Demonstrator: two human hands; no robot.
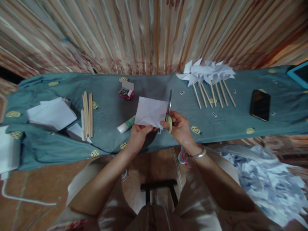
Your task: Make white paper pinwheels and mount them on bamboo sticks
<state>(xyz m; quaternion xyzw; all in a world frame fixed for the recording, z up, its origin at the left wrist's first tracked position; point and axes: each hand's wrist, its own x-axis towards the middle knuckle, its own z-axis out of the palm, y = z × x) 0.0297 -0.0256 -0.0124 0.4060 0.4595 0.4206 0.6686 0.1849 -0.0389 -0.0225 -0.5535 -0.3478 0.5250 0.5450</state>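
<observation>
My left hand [140,135] pinches the lower left edge of a square sheet of white paper [151,110], which I hold above the table. Creases or cuts run in from its lower corners. In my right hand [180,127] is a pair of scissors [169,120] with light green handles, its blades pointing away from me alongside the paper's right edge. My right thumb lies close to the paper's lower right corner. Partly behind the sheet lies a glue stick [126,124] with a white and green body. Beyond it stands an opened small box [126,90] of metal pins or tacks.
Several paper pinwheels on wooden sticks [211,77] lie at the back right, near a black phone [260,105]. To the left are stacked white paper [53,113] and loose wooden sticks [88,114]. Below the table at right sits a heap of white paper pieces [269,183].
</observation>
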